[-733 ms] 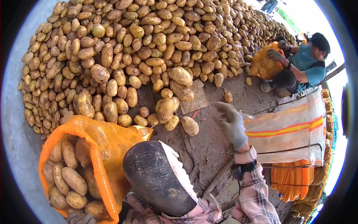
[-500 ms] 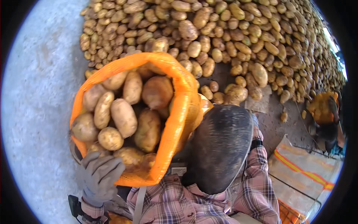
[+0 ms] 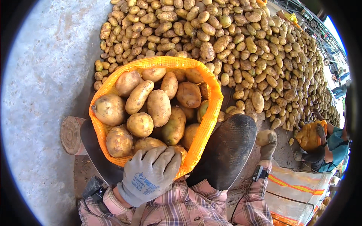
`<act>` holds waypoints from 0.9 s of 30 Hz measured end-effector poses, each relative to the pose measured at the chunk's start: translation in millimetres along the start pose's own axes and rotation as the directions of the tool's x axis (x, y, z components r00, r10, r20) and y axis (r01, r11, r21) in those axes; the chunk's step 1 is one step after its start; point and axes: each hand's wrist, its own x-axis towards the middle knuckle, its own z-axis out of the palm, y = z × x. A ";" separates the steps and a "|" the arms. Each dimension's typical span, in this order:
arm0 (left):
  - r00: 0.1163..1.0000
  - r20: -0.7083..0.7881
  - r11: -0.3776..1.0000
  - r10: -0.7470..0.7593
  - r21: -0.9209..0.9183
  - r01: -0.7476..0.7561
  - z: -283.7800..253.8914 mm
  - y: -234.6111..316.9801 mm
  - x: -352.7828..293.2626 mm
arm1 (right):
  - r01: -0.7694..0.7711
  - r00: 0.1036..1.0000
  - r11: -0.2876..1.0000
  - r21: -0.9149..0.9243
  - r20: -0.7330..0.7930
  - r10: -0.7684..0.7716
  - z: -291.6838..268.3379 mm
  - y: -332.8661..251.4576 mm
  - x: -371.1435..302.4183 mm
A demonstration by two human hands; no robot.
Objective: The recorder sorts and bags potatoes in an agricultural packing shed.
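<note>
The person's left hand (image 3: 151, 175), in a grey work glove, lies over the near rim of an orange mesh sack (image 3: 209, 113), its fingers (image 3: 166, 160) curled together over the netting and gripping the edge; the sack stands open just in front of the person, filled nearly to the top with big yellow-brown potatoes (image 3: 158, 107). The right hand (image 3: 268, 148), gloved too, is raised beside a dark rubber boot (image 3: 226, 150); its fingers are clamped on a single potato (image 3: 266, 136). Beyond the sack a great heap of potatoes (image 3: 245, 49) spreads over the ground; at the far right another person (image 3: 332, 147) crouches over an orange sack of their own (image 3: 308, 136); a white woven bag (image 3: 298, 192) lies at the lower right.
</note>
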 end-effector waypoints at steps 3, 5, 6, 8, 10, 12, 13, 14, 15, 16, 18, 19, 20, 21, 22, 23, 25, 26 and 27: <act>0.994 0.095 0.981 0.051 -0.191 -0.032 -17.4 -14.7 21.6 | 0.283 0.937 0.928 -0.241 0.278 -0.213 159.1 -165.6 -27.9; 0.994 0.105 0.633 0.009 -0.771 0.075 -30.5 -31.5 30.9 | 0.212 0.855 0.977 -0.015 0.487 -0.178 252.4 -200.9 -35.3; 0.987 0.148 0.242 -0.068 -0.957 0.160 -33.0 -28.1 47.5 | 0.330 0.837 0.930 -0.162 0.506 -0.209 273.0 -241.7 -53.7; 0.889 0.429 -0.162 -0.161 -0.900 0.405 -29.4 -48.2 67.6 | 0.257 0.625 0.966 0.036 0.756 -0.194 354.9 -220.9 -69.4; 0.828 0.558 -0.481 0.061 -0.710 0.514 -13.2 -60.5 90.9 | 0.193 0.554 0.972 0.136 0.802 -0.222 399.3 -200.2 -95.0; 0.845 0.476 -0.639 0.245 -0.576 0.510 -15.0 -49.7 102.0 | 0.142 0.454 0.957 0.254 0.842 -0.290 418.2 -189.7 -111.4; 0.874 0.396 -0.699 0.281 -0.539 0.470 -15.4 -37.4 102.7 | -0.076 0.398 0.951 0.299 0.884 -0.246 421.2 -183.2 -114.8; 0.857 0.438 -0.736 0.272 -0.478 0.478 -12.6 -32.9 102.2 | -0.140 0.421 0.952 0.274 0.886 -0.193 420.1 -187.7 -123.2; 0.879 0.440 -0.685 0.184 -0.584 0.436 -9.8 -34.7 94.8 | -0.156 0.379 0.974 0.164 0.921 -0.094 417.4 -177.4 -121.1; 0.917 0.393 -0.745 0.072 -0.590 0.311 -4.0 -39.9 84.6 | 0.015 0.303 0.996 0.083 0.949 -0.084 423.9 -167.0 -116.7; 0.867 0.347 -0.427 -0.358 -0.886 0.178 16.4 -61.3 65.0 | 0.328 0.283 0.943 -0.056 0.958 -0.042 432.5 -173.1 -125.9; 0.949 0.311 -0.853 -0.042 -0.506 0.128 36.4 -90.6 48.9 | 0.469 0.292 0.877 -0.100 0.955 -0.048 428.6 -174.0 -126.7; 0.967 0.240 -0.802 -0.084 -0.592 0.077 36.9 -91.4 46.5 | 0.434 0.349 0.897 -0.090 0.934 -0.075 429.0 -158.8 -125.6; 0.972 0.230 -0.801 -0.042 -0.589 0.104 43.0 -91.8 51.8 | 0.395 0.394 0.916 -0.070 0.914 -0.100 429.9 -142.0 -124.8; 0.937 0.313 -0.493 -0.157 -0.847 0.200 50.0 -91.1 57.8 | 0.258 0.513 0.963 -0.084 0.856 -0.063 429.0 -127.7 -127.0; 0.898 0.322 -0.103 -0.299 -0.947 0.305 56.7 -91.6 62.4 | 0.053 0.573 0.998 -0.025 0.820 -0.010 427.2 -109.4 -124.7; 0.925 0.292 -0.052 -0.243 -0.956 0.289 71.3 -115.1 61.0 | -0.029 0.494 0.962 -0.272 0.832 0.250 419.9 -156.1 -125.4; 0.943 0.261 -0.004 -0.204 -0.964 0.266 76.7 -128.2 62.1 | -0.024 0.506 0.963 -0.267 0.828 0.242 417.4 -155.9 -121.0; 0.957 0.235 0.043 -0.173 -0.968 0.246 77.0 -135.7 61.7 | 0.002 0.443 0.973 -0.229 0.873 0.204 418.8 -150.6 -114.0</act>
